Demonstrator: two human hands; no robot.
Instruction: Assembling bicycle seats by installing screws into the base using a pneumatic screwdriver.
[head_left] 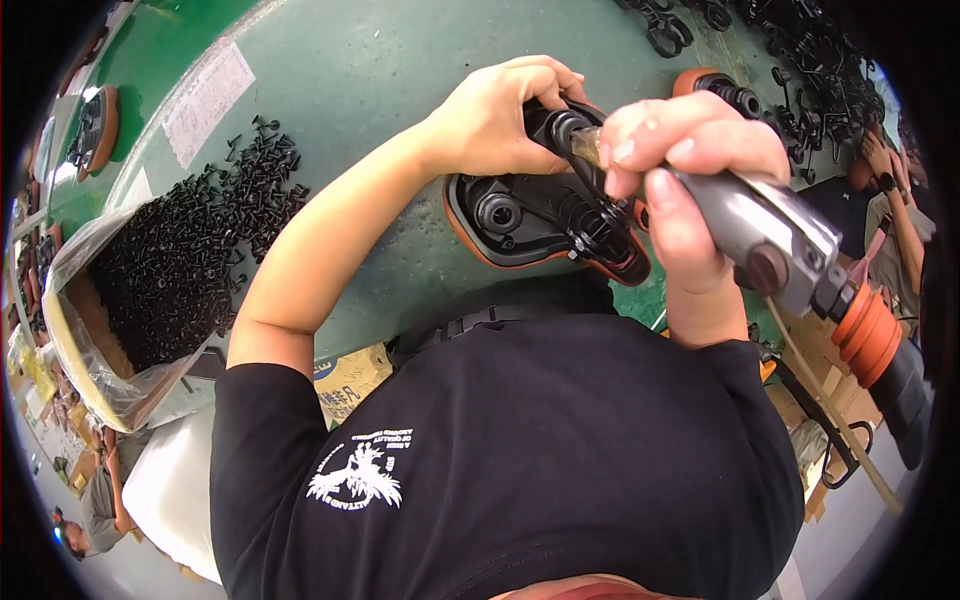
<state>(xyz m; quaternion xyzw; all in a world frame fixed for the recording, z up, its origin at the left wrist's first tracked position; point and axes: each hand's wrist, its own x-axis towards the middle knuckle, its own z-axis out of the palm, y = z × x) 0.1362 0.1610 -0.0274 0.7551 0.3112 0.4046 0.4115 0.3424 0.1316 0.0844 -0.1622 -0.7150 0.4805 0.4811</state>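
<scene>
A bicycle saddle [530,245] with a black underside and an orange-brown rim lies upside down in front of me. It has a round black spring mount [499,212] on its near side and dark coils towards its nose. My left hand [505,120] wraps round its far rear part, thumb and fingers either side of another round black mount [566,128]. My right hand [690,160] is closed round a silver-grey power screwdriver [765,225]. The driver's wrapped, yellowish front end points at that far mount; its exact tip is hidden by my fingers.
On the left, black screws [180,270] fill a plastic-lined box [75,330] and spill onto the green table [350,90]. Another saddle [725,90] lies beyond my right hand. Black brackets [820,80] pile up far right. An orange-and-black hose fitting [865,335] trails from the driver. Other people sit nearby.
</scene>
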